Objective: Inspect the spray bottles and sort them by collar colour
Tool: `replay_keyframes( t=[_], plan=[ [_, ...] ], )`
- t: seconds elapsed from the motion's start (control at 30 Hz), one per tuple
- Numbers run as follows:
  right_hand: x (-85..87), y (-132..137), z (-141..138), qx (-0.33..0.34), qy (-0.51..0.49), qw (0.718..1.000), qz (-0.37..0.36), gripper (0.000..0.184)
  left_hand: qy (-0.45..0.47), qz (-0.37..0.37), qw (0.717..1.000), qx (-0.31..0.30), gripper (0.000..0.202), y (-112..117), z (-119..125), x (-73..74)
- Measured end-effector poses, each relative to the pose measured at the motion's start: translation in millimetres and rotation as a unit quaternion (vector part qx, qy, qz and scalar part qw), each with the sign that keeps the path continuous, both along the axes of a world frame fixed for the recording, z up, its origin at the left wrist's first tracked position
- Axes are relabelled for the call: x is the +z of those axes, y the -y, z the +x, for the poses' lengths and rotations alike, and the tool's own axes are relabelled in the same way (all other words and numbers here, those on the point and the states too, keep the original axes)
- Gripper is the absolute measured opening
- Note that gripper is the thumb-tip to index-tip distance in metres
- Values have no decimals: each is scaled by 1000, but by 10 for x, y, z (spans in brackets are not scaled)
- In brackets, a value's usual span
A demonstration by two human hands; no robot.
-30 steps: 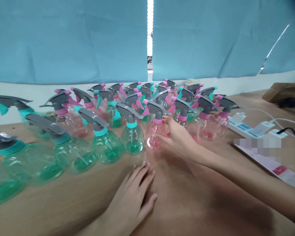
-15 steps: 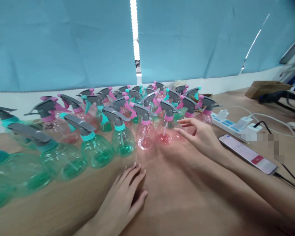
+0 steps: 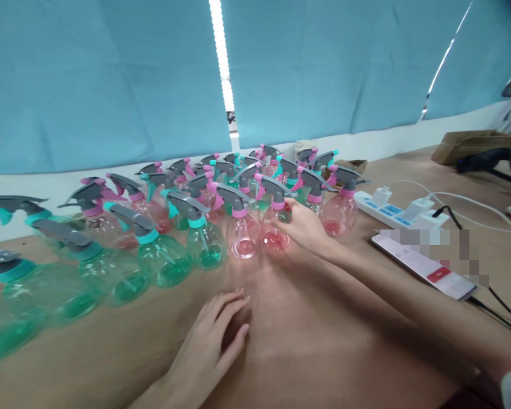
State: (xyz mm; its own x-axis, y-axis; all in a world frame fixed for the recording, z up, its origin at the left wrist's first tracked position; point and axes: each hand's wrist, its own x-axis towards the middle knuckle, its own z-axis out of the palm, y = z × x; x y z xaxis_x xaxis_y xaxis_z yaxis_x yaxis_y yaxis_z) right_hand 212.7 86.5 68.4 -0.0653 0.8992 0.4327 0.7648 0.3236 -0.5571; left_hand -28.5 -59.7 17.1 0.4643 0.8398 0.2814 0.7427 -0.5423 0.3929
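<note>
My right hand [image 3: 304, 227] grips a pink spray bottle [image 3: 276, 241] by its right side, the thumb lying along the front of the body. This bottle stands upright, with a grey lever head, a pink collar and some liquid in the bottom. Just left of it stands another pink spray bottle [image 3: 242, 236], and beyond that a green spray bottle [image 3: 206, 244] with a turquoise collar. Near the front, my left hand [image 3: 206, 341] rests on the table, holding nothing, its fingers loosely bent and the thumb apart.
More green spray bottles [image 3: 164, 258] line the left, and several pink and green ones crowd behind. To the right are a phone [image 3: 423, 267], a white power strip [image 3: 381, 210] with plugs and cables, and a cardboard box [image 3: 472, 145]. Blue sheeting [image 3: 132, 85] covers the wall.
My right hand has moved left and closed on the pink spray bottle. My left hand is nearly where it was. The whole view has shifted slightly.
</note>
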Motion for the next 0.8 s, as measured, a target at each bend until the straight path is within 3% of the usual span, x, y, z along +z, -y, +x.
replay_keyframes(
  t=[0.13,0.27,0.43,0.53,0.6,0.7,0.8],
  plan=[
    [-15,61,66,4,13,1000,-4,44,37,-29,999,8,29,-34,166,68],
    [-15,298,200,28,21,999,-5,50,84,-49,995,35,35,-126,400,102],
    [111,759,381,81,35,996,-16,41,182,-85,980,18,72,-279,726,96],
    [236,983,458,186,-2,982,-25,31,210,-126,969,-34,86,-327,908,135],
    [320,1078,500,217,-13,975,-47,34,206,-148,965,-64,87,-326,1004,170],
    [425,1140,553,196,-7,976,-98,30,200,-156,965,-72,82,-296,1101,202],
    [462,1119,585,225,-52,969,-86,36,169,-124,976,-65,77,-272,1150,202]
  ],
)
